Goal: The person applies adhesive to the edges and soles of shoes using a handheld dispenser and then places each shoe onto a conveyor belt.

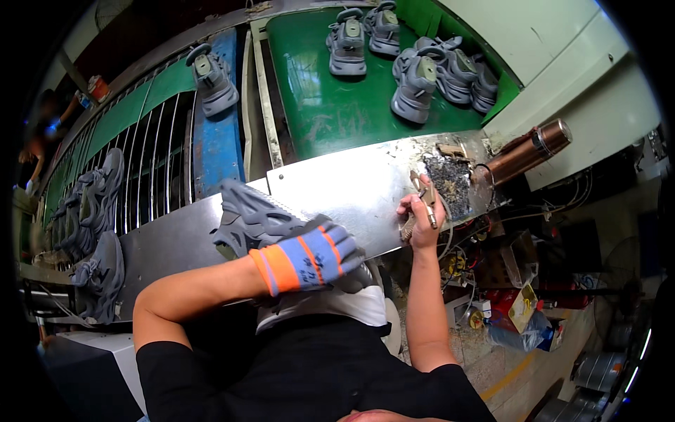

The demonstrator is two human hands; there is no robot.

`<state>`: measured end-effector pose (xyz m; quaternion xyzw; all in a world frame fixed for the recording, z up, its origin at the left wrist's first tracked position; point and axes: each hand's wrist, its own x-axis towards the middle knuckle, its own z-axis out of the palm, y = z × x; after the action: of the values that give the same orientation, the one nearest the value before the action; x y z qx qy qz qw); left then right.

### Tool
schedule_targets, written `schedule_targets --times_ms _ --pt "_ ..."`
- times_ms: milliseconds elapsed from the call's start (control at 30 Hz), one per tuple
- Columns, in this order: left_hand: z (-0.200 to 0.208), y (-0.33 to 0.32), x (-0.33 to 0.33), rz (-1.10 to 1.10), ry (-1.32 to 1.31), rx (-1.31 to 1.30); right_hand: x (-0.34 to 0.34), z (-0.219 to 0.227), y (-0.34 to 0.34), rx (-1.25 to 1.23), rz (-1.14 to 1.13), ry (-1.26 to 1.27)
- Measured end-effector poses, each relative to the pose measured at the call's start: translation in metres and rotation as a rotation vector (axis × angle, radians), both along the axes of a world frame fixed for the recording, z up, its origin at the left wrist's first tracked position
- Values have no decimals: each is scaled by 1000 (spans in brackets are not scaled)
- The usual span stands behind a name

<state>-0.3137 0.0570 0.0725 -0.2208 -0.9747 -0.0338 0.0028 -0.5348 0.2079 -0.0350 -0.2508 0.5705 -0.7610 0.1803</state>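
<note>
The gloved left hand is clasping a grey shoe at the bench's near edge, its grip pressed around the upper. The right hand is gripping a metal gun. Bare surface is lying open between them. Dark debris and a copper flask are crowding the right end. More shoes are occupying the green belt beyond.

Dk handwritten marks on back of L glove, too blurred to read.
</note>
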Motion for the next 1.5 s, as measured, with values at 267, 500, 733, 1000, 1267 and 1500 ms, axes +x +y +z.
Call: schedule_targets --times_ms 267,500,733,1000,1267,1500 --pt "40 -68 121 573 492 871 7 -3 -5 -143 -204 -25" --pt "65 -102 96 615 818 1071 37 18 2 -42 -64 -377" --pt "80 -116 82 513 725 979 119 126 -20 -91 541 26" --pt "86 -117 69 548 640 1096 114 203 -91 -172 715 548" --pt "84 -130 63 602 596 1097 111 195 -111 -147 708 392" --pt "72 -145 63 575 624 1133 116 145 -104 -231 694 83"
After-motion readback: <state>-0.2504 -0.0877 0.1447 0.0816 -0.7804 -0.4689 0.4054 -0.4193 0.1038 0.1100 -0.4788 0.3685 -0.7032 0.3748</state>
